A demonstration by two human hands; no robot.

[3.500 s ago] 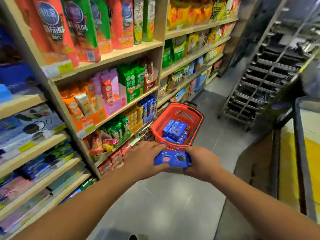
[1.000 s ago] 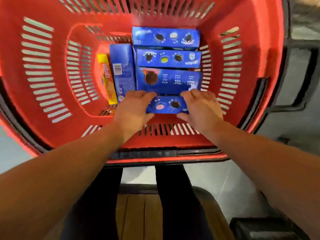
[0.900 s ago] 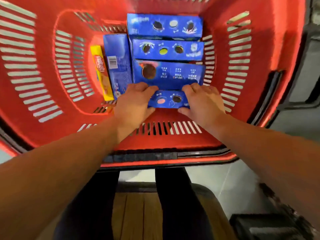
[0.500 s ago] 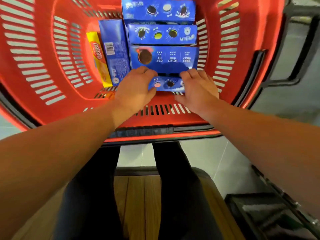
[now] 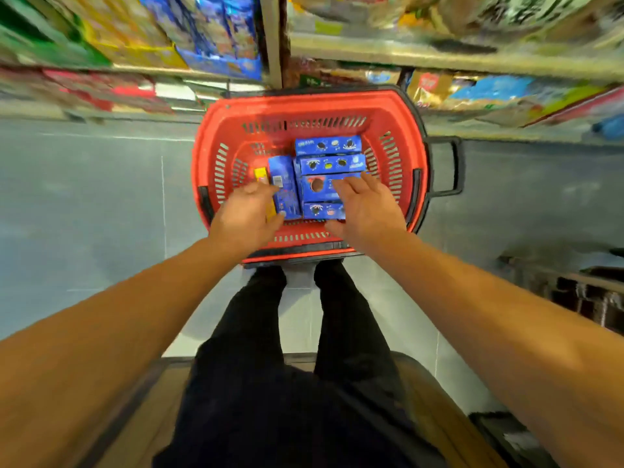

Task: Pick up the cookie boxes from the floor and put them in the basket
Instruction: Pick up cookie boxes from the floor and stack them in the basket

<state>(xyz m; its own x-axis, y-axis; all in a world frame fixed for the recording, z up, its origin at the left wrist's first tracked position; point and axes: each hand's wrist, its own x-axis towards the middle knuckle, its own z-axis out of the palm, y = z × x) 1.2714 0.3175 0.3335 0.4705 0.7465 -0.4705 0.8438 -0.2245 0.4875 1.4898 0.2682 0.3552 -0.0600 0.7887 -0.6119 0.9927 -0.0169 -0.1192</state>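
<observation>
both hands, left hand [image 5: 248, 214] and right hand [image 5: 364, 207], hover with fingers spread, holding nothing, over the red basket [image 5: 401, 130]. the cookie boxes [image 5: 329, 163] lie inside, seemingly just placed. next needs another box found; the blurred floor [image 5: 84, 197] shows none.

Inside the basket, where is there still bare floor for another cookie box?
Bare red floor shows in the basket at the far left corner, beyond the yellow pack and the upright-turned blue box. The right side is crowded: four blue boxes fill it in a row. Both the left hand and right hand hover open above.
</observation>
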